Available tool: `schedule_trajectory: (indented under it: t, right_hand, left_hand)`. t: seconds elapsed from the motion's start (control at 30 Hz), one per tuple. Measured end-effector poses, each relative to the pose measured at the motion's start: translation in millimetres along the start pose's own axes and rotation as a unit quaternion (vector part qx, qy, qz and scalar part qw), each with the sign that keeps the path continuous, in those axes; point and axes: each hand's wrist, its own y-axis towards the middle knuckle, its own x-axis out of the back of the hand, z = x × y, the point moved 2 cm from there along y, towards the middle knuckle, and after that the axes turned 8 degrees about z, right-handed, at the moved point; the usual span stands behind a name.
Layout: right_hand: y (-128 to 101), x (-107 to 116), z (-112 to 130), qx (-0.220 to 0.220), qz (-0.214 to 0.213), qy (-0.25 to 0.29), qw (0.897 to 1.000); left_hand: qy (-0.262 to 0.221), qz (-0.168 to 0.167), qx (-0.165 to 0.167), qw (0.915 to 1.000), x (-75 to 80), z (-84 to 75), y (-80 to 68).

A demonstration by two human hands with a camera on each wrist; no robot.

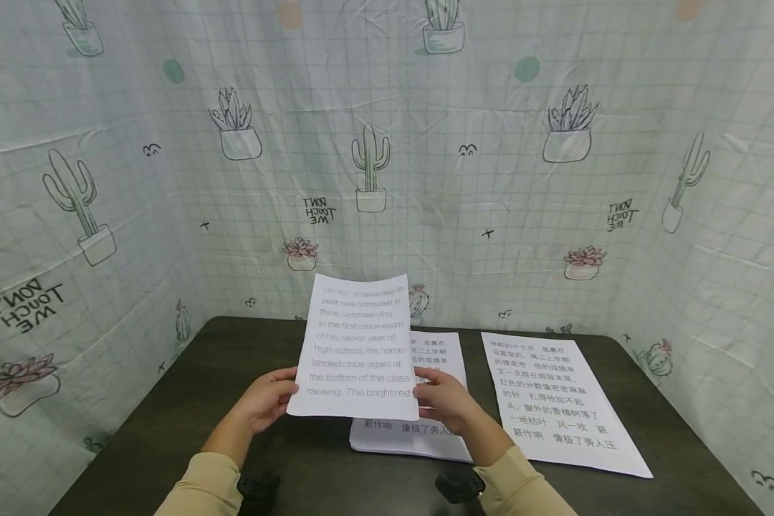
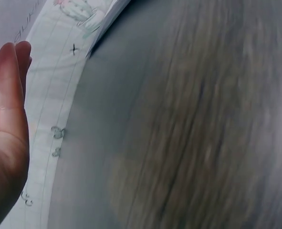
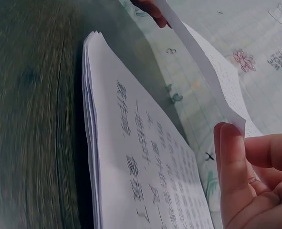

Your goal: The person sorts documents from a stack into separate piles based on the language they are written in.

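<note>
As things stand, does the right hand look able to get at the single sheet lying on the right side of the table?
Probably yes. The single sheet lies flat just beside the right hand, with nothing between them. But that hand is pinching the raised sheet, so it would have to let go first.

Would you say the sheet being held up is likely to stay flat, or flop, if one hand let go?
Probably flop: the sheet already bows in the right wrist view, though both hands grip its lower corners. It looks thin, with print showing through, so likely very light. It may slide easily across the stack.
</note>
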Motion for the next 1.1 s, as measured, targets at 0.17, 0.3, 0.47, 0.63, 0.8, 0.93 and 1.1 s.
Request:
schedule_trajectory:
  t: [0.17,0.3,0.47,0.63,0.8,0.93,1.1]
  right_hand:
    - [5.8,-16.5,1.9,0.001,0.015,0.009,1.000]
    - [8.9,-29.5,3.4,0.001,0.021,0.018,1.000]
    - [11.7,-44.0,7.0,0.003,0.030,0.027,0.999]
    - [15.2,-57.7,8.9,0.005,0.042,0.040,0.998]
    - [18.4,-72.4,11.4,0.008,0.048,0.047,0.998]
    - [21.8,-84.5,12.8,0.005,0.044,0.048,0.998]
    - [27.5,-98.4,13.6,0.004,0.043,0.053,0.998]
  left_hand:
    - [0.007,-0.019,0.003,0.9998,14.4,-2.5,-8.5]
    - [0.010,-0.028,0.006,0.9995,25.4,-3.9,-14.2]
    - [0.021,-0.053,0.012,0.9983,37.9,-5.5,-20.8]
    - [0.033,-0.079,0.020,0.9961,49.1,-5.7,-27.9]
    - [0.034,-0.099,0.025,0.9942,60.0,-5.0,-36.1]
    - [0.039,-0.110,0.030,0.9927,68.3,-5.0,-42.1]
    - [0.045,-0.125,0.038,0.9905,78.9,-4.6,-46.1]
